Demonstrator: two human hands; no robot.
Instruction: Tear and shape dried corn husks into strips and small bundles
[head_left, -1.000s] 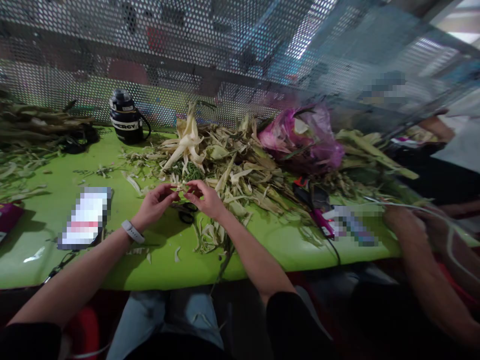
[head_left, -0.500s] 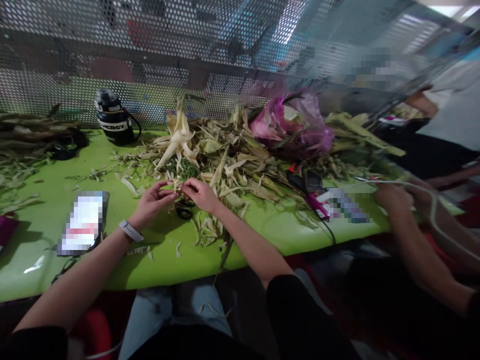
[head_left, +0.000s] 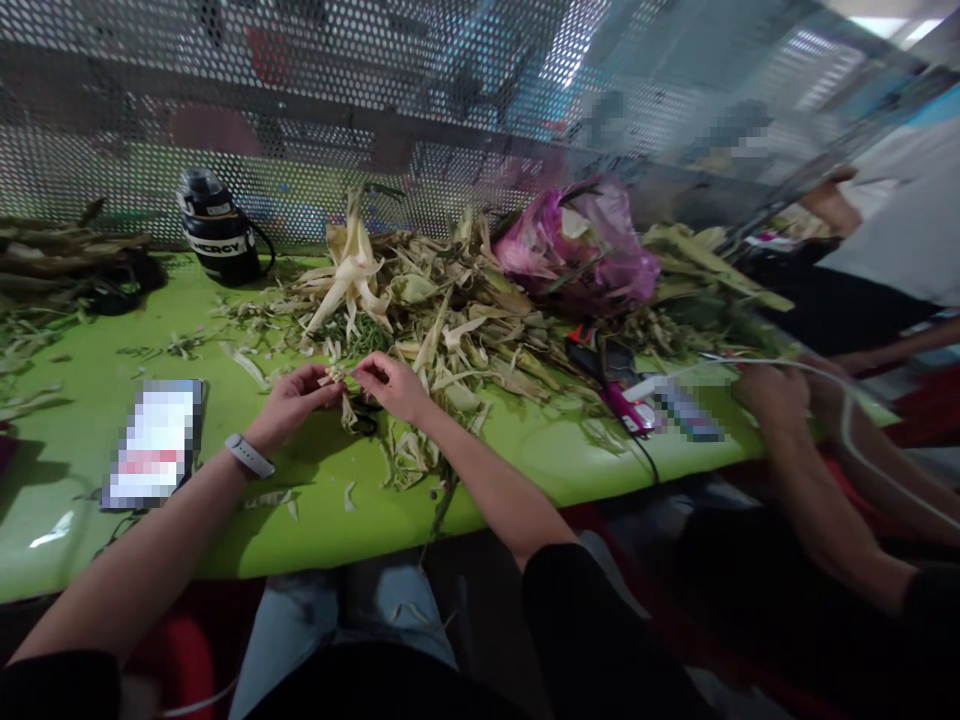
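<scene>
Between the fingertips of my left hand [head_left: 296,402] is a small pale bunch of husk strips [head_left: 333,374], with a drooping tail below it. My right hand [head_left: 396,386] is closed in a pinch at the right side of this bunch; what its fingertips grip is too small to make out. Just under the hands lies a black looped thing [head_left: 366,425], mostly hidden. Behind them, a large peeled-back pale corn husk [head_left: 352,275] stands on a heap of dry husks [head_left: 480,310]. Curled husk scraps [head_left: 411,458] lie by my right wrist.
A phone [head_left: 154,440] lies left on the green table [head_left: 330,520]. Farther back stand a black bottle [head_left: 217,230] and a pink plastic bag [head_left: 577,245] before a perforated metal panel [head_left: 450,110]. At right, a co-worker's hands [head_left: 772,395] are near a white cable [head_left: 844,400].
My view has shifted slightly, so most things sit a little farther left. The pale bunch has tilted in my left hand, and its tail now shows below. My right hand stays close beside it.
</scene>
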